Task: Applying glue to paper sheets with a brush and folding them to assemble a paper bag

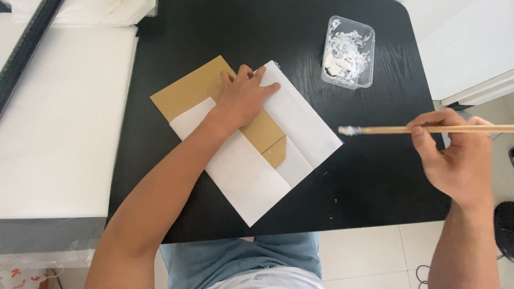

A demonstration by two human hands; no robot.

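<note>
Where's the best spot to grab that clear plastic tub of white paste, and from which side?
Grip the plastic tub across its two long walls near the rim, coming down from above. It stands upright and open-topped with bare table all round, so nothing blocks either side.

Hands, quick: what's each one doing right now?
Left hand: open, pressed flat on the brown card and white paper.
Right hand: closed around a wooden brush with a white-coated tip.

Folded paper sheet (251, 176) lies on table (375, 187), card (193, 88) partly under it. Left hand (243, 99) rests flat on both. Plastic tub (348, 52) behind, to the right. Right hand (455, 160) holds brush (423, 129) right of the sheet.
</note>
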